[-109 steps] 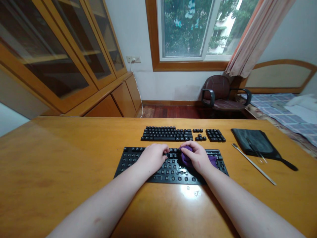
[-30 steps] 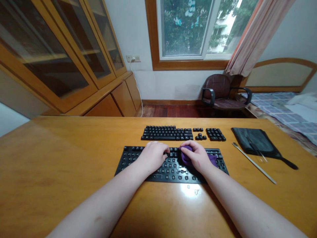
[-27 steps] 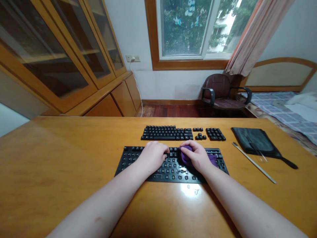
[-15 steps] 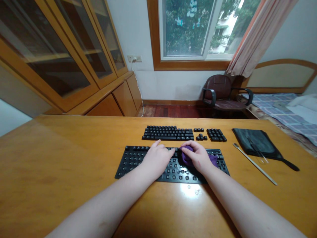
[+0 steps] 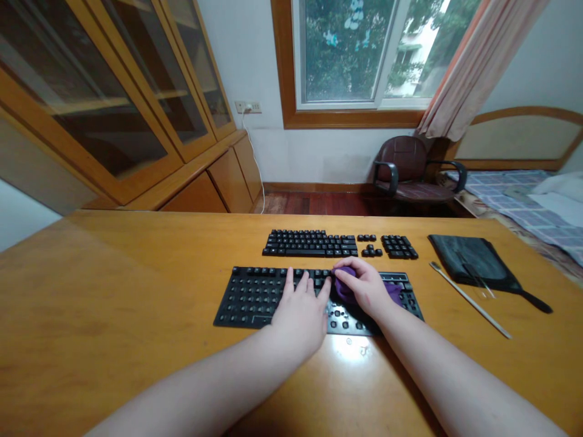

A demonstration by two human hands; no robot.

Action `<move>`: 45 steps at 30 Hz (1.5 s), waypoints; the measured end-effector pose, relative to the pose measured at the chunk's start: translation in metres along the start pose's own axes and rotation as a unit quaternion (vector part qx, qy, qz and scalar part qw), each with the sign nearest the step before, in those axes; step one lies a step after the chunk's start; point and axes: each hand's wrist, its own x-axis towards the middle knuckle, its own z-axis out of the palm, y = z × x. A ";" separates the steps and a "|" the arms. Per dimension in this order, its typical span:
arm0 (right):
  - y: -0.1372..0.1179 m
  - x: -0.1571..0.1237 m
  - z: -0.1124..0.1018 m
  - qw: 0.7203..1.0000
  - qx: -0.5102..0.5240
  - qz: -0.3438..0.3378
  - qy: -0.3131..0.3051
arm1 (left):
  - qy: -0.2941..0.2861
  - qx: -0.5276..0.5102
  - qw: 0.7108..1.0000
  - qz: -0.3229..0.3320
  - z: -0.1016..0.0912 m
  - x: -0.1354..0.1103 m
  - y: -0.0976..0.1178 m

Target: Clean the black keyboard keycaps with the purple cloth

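A black keyboard (image 5: 248,297) lies on the wooden desk, most of its keycaps off and bare switches showing; a row of caps remains along its far edge. My left hand (image 5: 303,306) rests over its middle with fingers spread, the tips at that far row. Pinched in my right hand (image 5: 362,285) is a purple cloth (image 5: 346,288), pressed against the far row right of the middle. Part of the cloth trails over the keyboard's right side. Beyond the keyboard, the removed keycaps (image 5: 310,244) sit laid out in keyboard order.
On the right of the desk (image 5: 136,273) lie a black pouch (image 5: 469,258), a thin wire tool (image 5: 480,280) on it, and a long slim brush (image 5: 471,300). Past the far edge stands a brown chair (image 5: 403,170). A glass-door cabinet (image 5: 173,158) is at left.
My left hand has moved nearer and its fingers have spread out over the keyboard. My right hand stays in nearly the same place with the purple cloth.
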 end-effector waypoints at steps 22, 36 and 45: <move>-0.013 0.004 -0.003 0.958 -0.285 0.009 0.018 | -0.115 -0.038 0.993 0.006 -0.015 0.015 -0.039; -0.007 -0.005 -0.002 0.932 -0.346 -0.106 0.038 | -0.040 -0.089 0.994 0.047 -0.023 0.041 -0.052; -0.009 -0.005 -0.003 0.933 -0.345 -0.099 0.024 | 0.014 -0.109 0.992 -0.065 -0.023 0.169 -0.085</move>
